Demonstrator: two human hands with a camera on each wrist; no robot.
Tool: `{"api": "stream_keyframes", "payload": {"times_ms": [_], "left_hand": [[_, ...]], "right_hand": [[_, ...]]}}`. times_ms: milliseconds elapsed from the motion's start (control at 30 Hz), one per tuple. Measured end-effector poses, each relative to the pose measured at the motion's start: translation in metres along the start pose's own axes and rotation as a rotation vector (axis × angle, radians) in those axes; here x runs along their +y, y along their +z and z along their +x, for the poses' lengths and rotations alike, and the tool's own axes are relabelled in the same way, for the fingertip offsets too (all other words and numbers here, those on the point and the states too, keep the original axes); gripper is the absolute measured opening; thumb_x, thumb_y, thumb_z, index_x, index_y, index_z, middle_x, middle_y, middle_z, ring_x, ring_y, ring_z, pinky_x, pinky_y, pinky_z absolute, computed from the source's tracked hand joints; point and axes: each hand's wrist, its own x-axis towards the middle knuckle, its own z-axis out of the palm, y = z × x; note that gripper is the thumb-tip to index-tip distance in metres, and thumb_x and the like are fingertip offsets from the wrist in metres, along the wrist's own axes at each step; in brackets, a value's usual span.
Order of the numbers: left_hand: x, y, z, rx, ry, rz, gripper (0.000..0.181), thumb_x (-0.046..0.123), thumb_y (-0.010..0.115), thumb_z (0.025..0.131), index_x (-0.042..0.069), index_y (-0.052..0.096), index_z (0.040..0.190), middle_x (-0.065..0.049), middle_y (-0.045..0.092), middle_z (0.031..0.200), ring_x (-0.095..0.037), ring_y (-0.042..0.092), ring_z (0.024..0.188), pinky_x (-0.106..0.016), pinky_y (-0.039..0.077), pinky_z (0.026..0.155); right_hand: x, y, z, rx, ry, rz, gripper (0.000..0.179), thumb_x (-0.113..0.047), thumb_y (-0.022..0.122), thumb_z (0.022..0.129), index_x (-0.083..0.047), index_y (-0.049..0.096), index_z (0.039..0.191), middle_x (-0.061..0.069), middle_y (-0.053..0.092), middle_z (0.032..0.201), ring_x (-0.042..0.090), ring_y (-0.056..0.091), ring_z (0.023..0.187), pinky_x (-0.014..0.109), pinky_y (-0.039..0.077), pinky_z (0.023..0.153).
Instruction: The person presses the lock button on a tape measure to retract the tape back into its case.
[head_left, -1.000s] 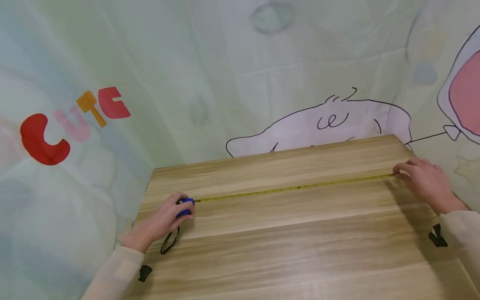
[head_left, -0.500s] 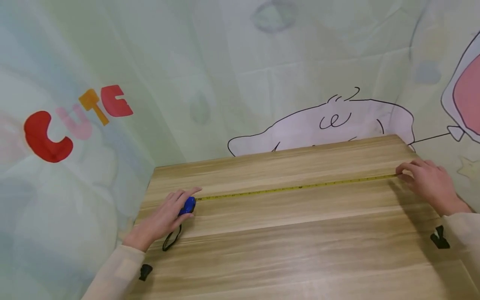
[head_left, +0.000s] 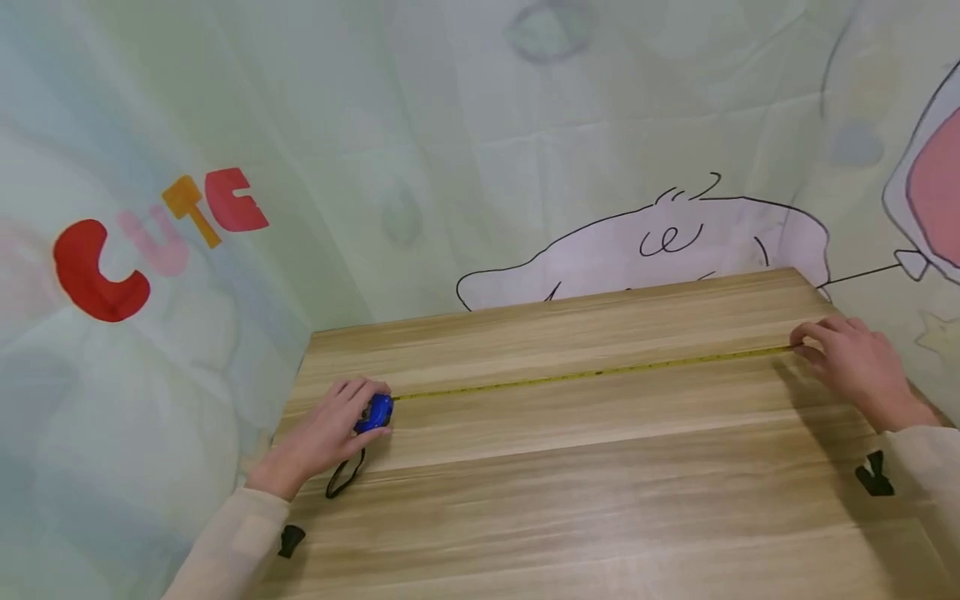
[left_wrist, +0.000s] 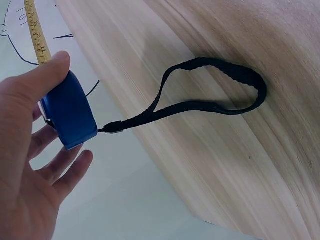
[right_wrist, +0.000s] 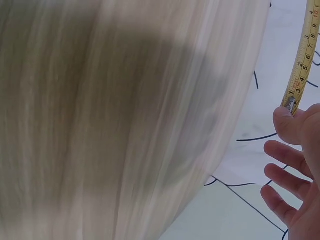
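In my left hand [head_left: 330,429] I hold the blue case of a tape measure [head_left: 378,412], low over the left part of the wooden tabletop [head_left: 600,508]. From the case hangs a looped black wrist strap [left_wrist: 215,107]. The yellow blade [head_left: 598,372] stretches across, pulled straight, to my right hand [head_left: 855,367] near the right edge. There my thumb and forefinger pinch its end; the right wrist view shows the first numbers beside the thumb [right_wrist: 286,120], while the other fingers stay loosely bent.
A printed cloth backdrop [head_left: 450,167] with a cartoon drawing rises behind and left of the tabletop. One small black object [head_left: 291,540] lies by the left sleeve, another [head_left: 874,475] by the right sleeve. Their kind is hard to tell.
My left forefinger straightened off the case half a second ago and is now bent down at it again. The blade now shows thinner. The right hand has hardly moved.
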Motion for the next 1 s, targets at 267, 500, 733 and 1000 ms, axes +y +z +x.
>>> {"api": "stream_keyframes", "payload": {"times_ms": [267, 500, 733, 1000], "left_hand": [[-0.001, -0.001, -0.004, 0.017, 0.002, 0.102, 0.053, 0.032, 0.088, 0.089, 0.011, 0.064, 0.131, -0.009, 0.066, 0.126, -0.034, 0.06, 0.113, -0.059, 0.051, 0.093], [0.007, 0.005, 0.008, 0.002, 0.041, 0.131, 0.054, 0.042, 0.086, 0.09, 0.014, 0.065, 0.131, -0.007, 0.068, 0.126, -0.032, 0.06, 0.116, -0.058, 0.046, 0.098], [0.015, 0.01, 0.016, 0.042, 0.083, 0.143, 0.055, 0.038, 0.089, 0.087, 0.013, 0.066, 0.131, -0.008, 0.068, 0.124, -0.033, 0.061, 0.114, -0.057, 0.047, 0.096], [0.027, 0.015, 0.025, 0.059, 0.11, 0.127, 0.054, 0.042, 0.085, 0.09, 0.014, 0.066, 0.132, -0.006, 0.069, 0.124, -0.029, 0.061, 0.114, -0.055, 0.046, 0.099]], "right_hand": [[-0.01, 0.003, 0.006, 0.022, -0.081, 0.033, 0.013, 0.001, 0.078, 0.089, -0.008, 0.074, 0.098, 0.027, 0.071, 0.106, 0.048, 0.061, 0.098, 0.064, 0.048, 0.079], [-0.014, 0.006, 0.003, -0.011, -0.067, 0.044, 0.012, -0.002, 0.078, 0.091, -0.01, 0.074, 0.1, 0.027, 0.07, 0.11, 0.051, 0.058, 0.103, 0.067, 0.045, 0.081], [-0.022, 0.009, 0.003, 0.011, -0.091, 0.063, 0.012, -0.003, 0.079, 0.09, -0.011, 0.074, 0.098, 0.025, 0.071, 0.107, 0.052, 0.059, 0.102, 0.068, 0.045, 0.083], [-0.034, 0.006, 0.008, 0.07, -0.163, 0.08, 0.016, -0.003, 0.087, 0.083, -0.011, 0.076, 0.091, 0.02, 0.072, 0.099, 0.047, 0.063, 0.097, 0.063, 0.047, 0.084]]}}
